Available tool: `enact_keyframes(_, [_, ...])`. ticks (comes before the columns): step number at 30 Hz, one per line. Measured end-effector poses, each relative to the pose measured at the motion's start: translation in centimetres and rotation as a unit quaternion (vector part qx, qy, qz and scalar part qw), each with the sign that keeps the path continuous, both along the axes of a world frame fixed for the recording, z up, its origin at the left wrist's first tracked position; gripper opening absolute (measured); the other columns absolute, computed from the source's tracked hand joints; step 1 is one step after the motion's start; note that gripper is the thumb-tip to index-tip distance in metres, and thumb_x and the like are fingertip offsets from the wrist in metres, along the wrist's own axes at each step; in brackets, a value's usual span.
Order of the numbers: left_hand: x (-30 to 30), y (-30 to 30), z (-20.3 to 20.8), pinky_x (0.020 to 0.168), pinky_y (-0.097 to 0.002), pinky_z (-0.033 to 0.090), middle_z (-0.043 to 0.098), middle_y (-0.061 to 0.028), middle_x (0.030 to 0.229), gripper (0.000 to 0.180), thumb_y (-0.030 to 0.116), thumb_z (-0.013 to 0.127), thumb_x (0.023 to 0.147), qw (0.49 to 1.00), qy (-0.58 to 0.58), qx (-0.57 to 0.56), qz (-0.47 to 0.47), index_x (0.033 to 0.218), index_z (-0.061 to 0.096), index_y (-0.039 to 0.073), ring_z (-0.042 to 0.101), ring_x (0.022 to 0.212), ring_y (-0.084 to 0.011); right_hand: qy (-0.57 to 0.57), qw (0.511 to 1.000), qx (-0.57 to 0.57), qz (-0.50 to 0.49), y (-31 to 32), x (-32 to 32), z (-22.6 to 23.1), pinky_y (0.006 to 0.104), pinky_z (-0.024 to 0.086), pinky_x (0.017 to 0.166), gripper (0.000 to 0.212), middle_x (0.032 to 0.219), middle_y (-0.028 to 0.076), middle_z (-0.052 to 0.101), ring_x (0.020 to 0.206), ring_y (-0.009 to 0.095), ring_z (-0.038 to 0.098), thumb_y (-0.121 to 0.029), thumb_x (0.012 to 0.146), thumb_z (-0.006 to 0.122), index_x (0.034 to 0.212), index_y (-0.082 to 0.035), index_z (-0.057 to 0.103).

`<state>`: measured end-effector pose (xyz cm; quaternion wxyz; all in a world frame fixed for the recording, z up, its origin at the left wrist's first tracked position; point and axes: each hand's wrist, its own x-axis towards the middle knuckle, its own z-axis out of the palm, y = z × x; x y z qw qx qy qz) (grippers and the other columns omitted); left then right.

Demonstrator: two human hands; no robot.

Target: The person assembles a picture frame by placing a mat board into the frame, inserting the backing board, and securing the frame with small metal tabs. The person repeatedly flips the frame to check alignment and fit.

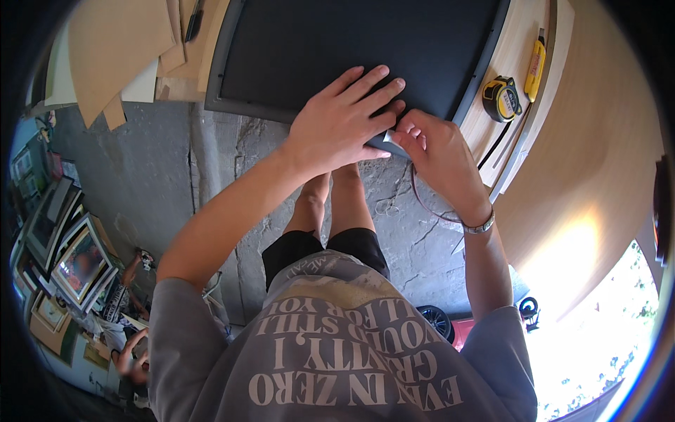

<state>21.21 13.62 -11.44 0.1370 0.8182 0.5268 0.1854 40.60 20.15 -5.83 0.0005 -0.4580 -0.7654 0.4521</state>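
Note:
A large black framed panel (344, 53) lies on a wooden work surface, its near edge toward me. My left hand (341, 123) rests flat near the panel's near right corner, fingers spread and pointing up and right. Close beside it, my right hand (439, 151) pinches a small whitish strip (391, 138) between thumb and fingers at the panel's near edge. What the strip is I cannot tell. Below my right hand hangs a thin brown cord (420, 199), its upper end hidden by the hand.
Right of the panel lie a yellow-black tape measure (500, 98) and a yellow utility knife (536, 69). A large wooden board (598, 133) stands farther right. Cardboard sheets (123, 46) lie at the upper left. Picture frames (83, 264) and another person (130, 355) are at the lower left.

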Motion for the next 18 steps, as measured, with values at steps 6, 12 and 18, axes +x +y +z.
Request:
enact_keyframes(6, [0.2, -0.8, -0.7, 0.122, -0.045, 0.036, 0.055, -0.0017, 0.15, 0.064, 0.052, 0.087, 0.067, 1.0, -0.003, 0.013, -0.001, 0.12, 0.072, 0.018, 0.044, 0.145, -0.0247, -0.001, 1.0, 0.027, -0.001, -1.1, 0.1, -0.7, 0.0431, 0.053, 0.068, 0.015, 0.085, 0.018, 0.07, 0.074, 0.036, 0.07, -0.013, 0.09, 0.074, 0.092, -0.001, 0.065])
enact_keyframes(12, [0.2, -1.0, -0.9, 0.122, -0.0452, 0.035, 0.055, -0.0013, 0.15, 0.062, 0.051, 0.086, 0.069, 1.0, -0.001, 0.015, -0.001, 0.119, 0.072, 0.018, 0.043, 0.146, -0.0244, -0.021, 0.998, 0.064, -0.011, -1.9, -0.2, -1.3, 0.044, 0.051, 0.067, 0.023, 0.083, 0.017, 0.069, 0.074, 0.036, 0.069, -0.019, 0.087, 0.079, 0.091, -0.003, 0.064])
enact_keyframes(18, [0.3, -1.0, -0.9, 0.123, -0.0451, 0.034, 0.053, -0.0024, 0.152, 0.068, 0.053, 0.085, 0.07, 1.0, 0.007, 0.007, -0.004, 0.126, 0.069, 0.018, 0.041, 0.147, -0.0247, -0.124, 0.958, 0.255, 0.052, -2.4, 0.5, -0.7, 0.0421, 0.047, 0.075, 0.028, 0.089, 0.009, 0.065, 0.087, 0.028, 0.066, -0.025, 0.084, 0.081, 0.1, -0.009, 0.064])
